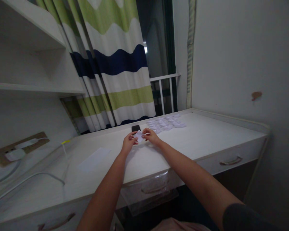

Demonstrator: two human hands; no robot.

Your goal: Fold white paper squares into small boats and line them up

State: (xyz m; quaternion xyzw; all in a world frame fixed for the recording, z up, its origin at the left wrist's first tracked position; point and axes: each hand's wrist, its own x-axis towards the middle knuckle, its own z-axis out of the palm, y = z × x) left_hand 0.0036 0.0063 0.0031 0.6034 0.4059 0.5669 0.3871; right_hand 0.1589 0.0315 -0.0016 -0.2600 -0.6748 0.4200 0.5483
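Observation:
A small piece of folded white paper (139, 136) is held up between my two hands, a little above the white desk. My left hand (129, 141) grips its left side, thumb and fingers closed on the edge. On the opposite side, my right hand (150, 135) pinches the right corner. Just behind the hands lies a dark flat rectangular thing (135, 128), perhaps a phone. Beyond my right hand, several folded white paper pieces (167, 123) lie in rows. A stack or sheet of white paper (93, 158) rests flat to the left.
The white desk (202, 134) has a raised rim and drawers with handles (231, 161). Clear plastic (151, 192) hangs from the front drawer. Cables (38, 175) and plugs (15, 154) are at the left. A striped curtain (125, 64) hangs behind; shelves (33, 86) jut out upper left.

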